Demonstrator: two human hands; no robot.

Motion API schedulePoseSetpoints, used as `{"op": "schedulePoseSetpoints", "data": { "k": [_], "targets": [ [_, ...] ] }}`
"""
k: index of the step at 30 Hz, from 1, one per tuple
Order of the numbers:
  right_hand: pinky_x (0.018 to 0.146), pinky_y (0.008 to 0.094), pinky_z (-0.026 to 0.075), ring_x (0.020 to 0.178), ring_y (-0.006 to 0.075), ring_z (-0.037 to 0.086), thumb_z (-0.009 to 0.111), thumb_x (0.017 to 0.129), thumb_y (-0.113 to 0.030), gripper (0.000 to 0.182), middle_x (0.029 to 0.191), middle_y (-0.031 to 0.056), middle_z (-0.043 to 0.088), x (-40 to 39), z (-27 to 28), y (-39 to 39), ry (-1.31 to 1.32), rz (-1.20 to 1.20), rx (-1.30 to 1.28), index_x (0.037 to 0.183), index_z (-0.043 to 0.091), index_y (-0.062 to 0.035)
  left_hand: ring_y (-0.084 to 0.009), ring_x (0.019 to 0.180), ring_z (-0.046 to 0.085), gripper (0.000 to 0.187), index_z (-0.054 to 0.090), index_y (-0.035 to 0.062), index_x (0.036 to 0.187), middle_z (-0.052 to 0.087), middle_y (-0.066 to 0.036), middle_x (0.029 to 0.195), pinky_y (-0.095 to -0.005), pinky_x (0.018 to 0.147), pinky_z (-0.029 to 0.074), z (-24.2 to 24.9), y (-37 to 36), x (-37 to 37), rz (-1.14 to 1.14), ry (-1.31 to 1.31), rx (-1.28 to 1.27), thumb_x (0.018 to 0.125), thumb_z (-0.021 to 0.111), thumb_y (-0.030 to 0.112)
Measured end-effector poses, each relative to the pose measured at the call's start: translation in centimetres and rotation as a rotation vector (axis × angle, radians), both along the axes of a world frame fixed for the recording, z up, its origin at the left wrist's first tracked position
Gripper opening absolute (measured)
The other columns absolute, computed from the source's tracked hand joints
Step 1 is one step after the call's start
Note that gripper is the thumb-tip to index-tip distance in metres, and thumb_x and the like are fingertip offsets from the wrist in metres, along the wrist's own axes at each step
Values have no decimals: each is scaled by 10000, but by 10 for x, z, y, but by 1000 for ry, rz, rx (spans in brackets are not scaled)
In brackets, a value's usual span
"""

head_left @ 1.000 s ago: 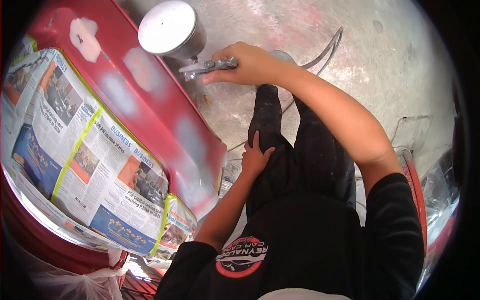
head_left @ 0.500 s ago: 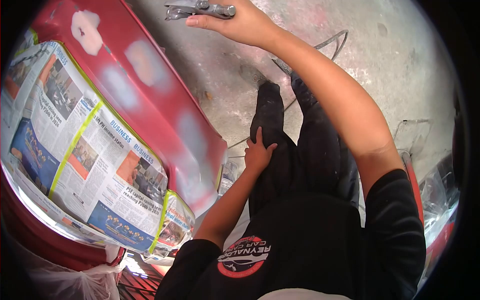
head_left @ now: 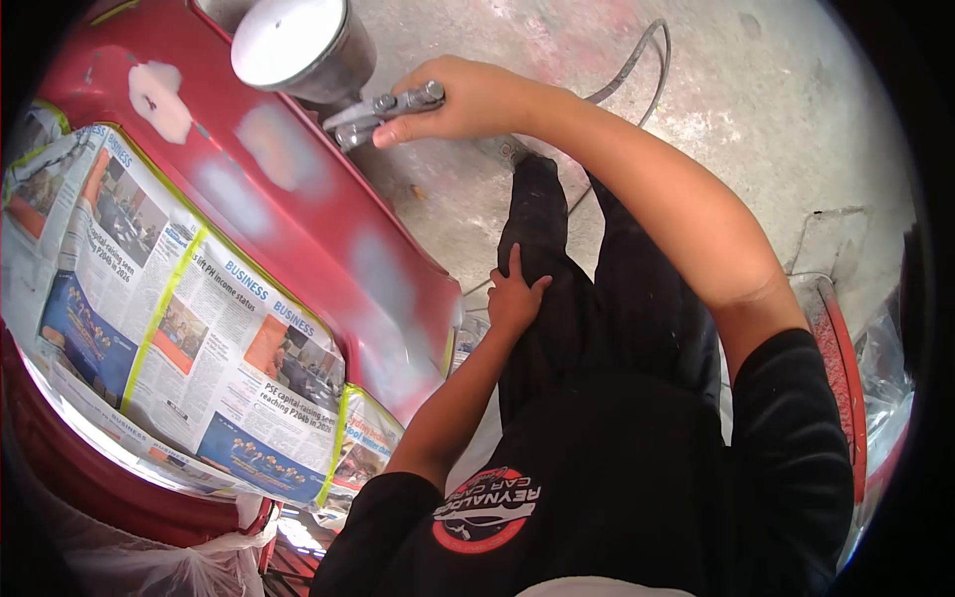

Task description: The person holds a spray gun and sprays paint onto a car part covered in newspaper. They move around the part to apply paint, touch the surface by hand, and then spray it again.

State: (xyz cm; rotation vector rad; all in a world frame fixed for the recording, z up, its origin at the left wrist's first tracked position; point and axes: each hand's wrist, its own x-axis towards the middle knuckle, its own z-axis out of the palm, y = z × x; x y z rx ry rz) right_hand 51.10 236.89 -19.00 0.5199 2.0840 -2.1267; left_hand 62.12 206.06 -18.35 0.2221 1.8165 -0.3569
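Observation:
My right hand (head_left: 468,99) is closed around a metal spray gun (head_left: 383,111) with a round cup (head_left: 288,45) on it. The gun is held beside the outer edge of a red car bumper (head_left: 328,214), its cup overlapping that edge in view. Pale grey and whitish patches (head_left: 274,149) mark the bumper's surface. No spray can be made out. My left hand (head_left: 517,303) lies on my left knee with its fingers spread, holding nothing.
Newspaper (head_left: 229,328) edged with yellow-green tape (head_left: 164,318) covers the area beside the bumper. A hose (head_left: 662,75) loops over the concrete floor (head_left: 756,119). Clear plastic sheeting (head_left: 149,557) hangs at lower left, and a red-edged object (head_left: 846,378) stands at right.
My right hand has come lower in view with the spray gun, bringing the cup into sight. The bumper and newspaper have shifted slightly in view. My left hand stays on the knee.

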Motion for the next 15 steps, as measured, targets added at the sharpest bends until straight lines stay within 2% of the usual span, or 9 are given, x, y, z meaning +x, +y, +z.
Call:
{"op": "schedulePoseSetpoints", "data": {
  "k": [5,9,12,13,15],
  "targets": [
    [619,358,446,637,191,584,767,808,-630,576,650,55,610,-11,-2,9,2,45,61,930,776,-68,-577,1172,549,941,172,303,1610,351,-331,1471,-551,991,489,-1,-5,-2,-5,2,24,870,708,530],
    [599,354,440,605,186,552,757,812,-640,606,621,65,589,-34,-2,21,93,-177,129,858,749,-36,-577,1165,552,937,175,298,1609,352,-336,1466,-553,989,490,0,-8,-3,-7,5,31,873,705,531],
    [655,394,493,651,247,633,749,886,-470,464,720,179,682,-48,0,30,190,-315,-6,872,727,-7,-576,1159,555,932,177,296,1609,358,-335,1458,-551,983,492,1,-10,-4,6,0,43,876,702,534],
    [688,413,506,687,303,662,742,876,-494,475,778,209,703,-52,-3,29,227,-348,-42,891,739,-20,-575,1156,556,931,178,295,1609,361,-334,1456,-550,981,493,1,-10,-5,10,-1,49,877,701,535],
    [677,415,502,672,312,653,739,876,-501,488,755,212,689,-49,-1,34,185,-270,-3,862,726,-13,-572,1156,557,931,177,296,1609,365,-330,1452,-548,979,495,0,-10,-5,-12,10,49,878,700,536]
  ]
}}
